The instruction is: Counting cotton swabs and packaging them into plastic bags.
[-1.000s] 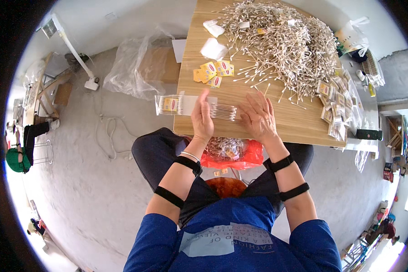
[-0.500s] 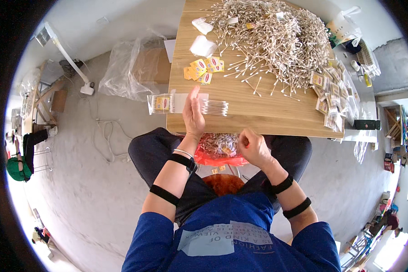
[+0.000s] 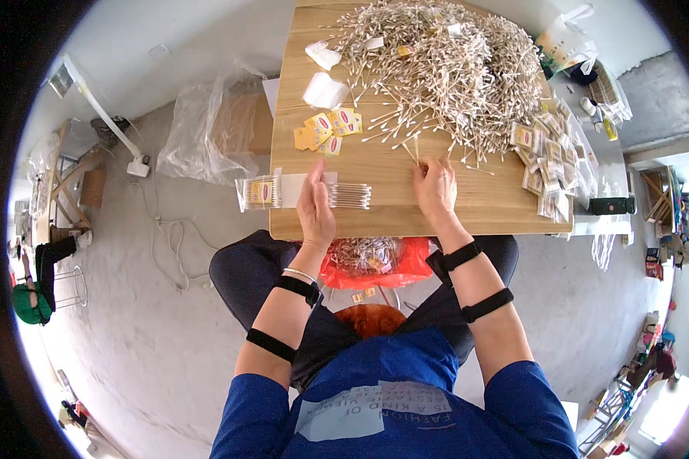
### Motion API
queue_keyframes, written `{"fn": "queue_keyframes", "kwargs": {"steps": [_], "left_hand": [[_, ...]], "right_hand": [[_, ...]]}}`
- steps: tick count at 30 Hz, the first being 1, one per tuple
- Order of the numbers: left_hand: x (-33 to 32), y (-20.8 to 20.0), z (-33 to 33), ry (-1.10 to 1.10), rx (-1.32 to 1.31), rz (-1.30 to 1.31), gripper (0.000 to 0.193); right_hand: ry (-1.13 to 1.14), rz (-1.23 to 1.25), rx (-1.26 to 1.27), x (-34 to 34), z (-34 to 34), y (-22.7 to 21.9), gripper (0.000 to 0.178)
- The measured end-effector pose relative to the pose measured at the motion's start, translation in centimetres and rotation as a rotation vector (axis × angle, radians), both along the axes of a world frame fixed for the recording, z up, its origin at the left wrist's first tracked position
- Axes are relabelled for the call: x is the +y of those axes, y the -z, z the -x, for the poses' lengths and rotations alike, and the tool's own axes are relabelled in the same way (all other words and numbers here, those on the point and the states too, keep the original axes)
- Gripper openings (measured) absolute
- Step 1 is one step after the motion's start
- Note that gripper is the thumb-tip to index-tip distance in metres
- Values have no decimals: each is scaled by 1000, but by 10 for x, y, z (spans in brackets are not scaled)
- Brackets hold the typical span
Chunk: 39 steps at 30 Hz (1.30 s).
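Observation:
My left hand (image 3: 316, 210) rests on edge over a white strip (image 3: 292, 190) near the table's left front, its fingers stretched out. From beside that hand a neat row of cotton swabs (image 3: 352, 196) sticks out to the right. At the strip's left end lies a clear bag of cotton swabs (image 3: 262, 193) with a yellow label. My right hand (image 3: 435, 187) is on the table with fingers bent together, at the lower ends of a few loose cotton swabs (image 3: 413, 147). Its fingertips are partly hidden, but they seem to pinch the swabs.
A big heap of loose cotton swabs (image 3: 459, 69) covers the far table. Yellow cards (image 3: 329, 131) and white paper (image 3: 325, 90) lie left; filled small bags (image 3: 550, 157) pile up right. Below the edge, a red bag (image 3: 413, 260) of swabs sits between my knees.
My right hand has moved from in front of the table edge up onto the tabletop, to the loose swabs. The left hand stays at the strip. The view has shifted slightly.

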<state>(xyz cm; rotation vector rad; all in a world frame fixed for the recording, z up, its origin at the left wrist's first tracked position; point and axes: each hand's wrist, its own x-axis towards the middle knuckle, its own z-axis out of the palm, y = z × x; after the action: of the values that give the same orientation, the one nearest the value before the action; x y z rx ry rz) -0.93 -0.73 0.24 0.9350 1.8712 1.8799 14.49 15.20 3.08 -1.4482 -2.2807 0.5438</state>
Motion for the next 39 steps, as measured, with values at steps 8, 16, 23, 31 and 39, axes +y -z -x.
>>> {"fn": "queue_keyframes", "kwargs": {"steps": [8, 16, 23, 31, 39], "left_hand": [[7, 3, -3, -24, -75, -120, 41], [1, -1, -2, 77, -123, -21, 45], [3, -5, -2, -33, 51, -8, 40], [3, -1, -1, -34, 114, -27, 38], [5, -3, -2, -22, 15, -55, 38]], "right_hand": [[-231, -112, 93, -18, 8, 17, 14], [-524, -37, 285, -30, 41, 14, 23], [-343, -157, -19, 20, 33, 2, 21], [-384, -117, -16, -3, 5, 14, 16], [-328, -209, 214, -42, -25, 9, 22]]}}
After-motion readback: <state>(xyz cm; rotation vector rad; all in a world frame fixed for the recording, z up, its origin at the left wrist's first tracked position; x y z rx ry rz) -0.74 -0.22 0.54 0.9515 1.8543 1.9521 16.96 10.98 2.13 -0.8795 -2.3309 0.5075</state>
